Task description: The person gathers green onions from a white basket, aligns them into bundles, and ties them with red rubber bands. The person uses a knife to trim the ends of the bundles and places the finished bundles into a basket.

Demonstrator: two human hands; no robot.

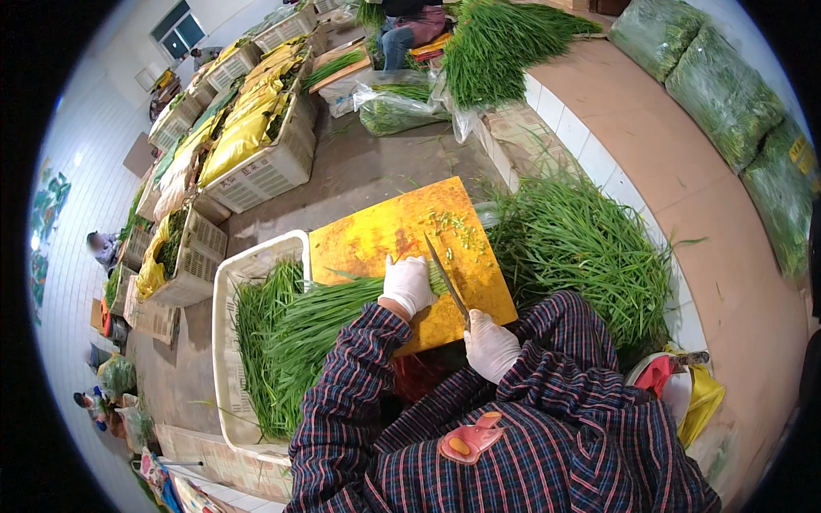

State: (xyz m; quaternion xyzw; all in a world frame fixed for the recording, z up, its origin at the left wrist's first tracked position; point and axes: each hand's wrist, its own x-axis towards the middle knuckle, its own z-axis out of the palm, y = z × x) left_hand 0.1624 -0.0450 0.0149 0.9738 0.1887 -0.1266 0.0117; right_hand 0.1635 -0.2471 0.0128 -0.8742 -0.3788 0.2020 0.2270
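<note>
My left hand (409,284), in a white glove, is closed over a bundle of long green chives (321,321) lying on a yellow cutting board (363,235). The cut ends stick out just right of my fingers. In my gloved right hand (493,346) is a knife (446,275), its blade slanting up across the board close beside those ends. Small trimmed bits (455,229) are scattered over the board's far right part. Leaf tips of the bundle trail left over a white plastic crate (221,342) holding more chives.
A loose heap of chives (590,256) lies at my right, against a tiled step (616,184). Farther off are white crates (265,175) with yellow covers, a clear bag of greens (398,111) and a seated person (402,38). Full plastic bags (727,94) line the right side.
</note>
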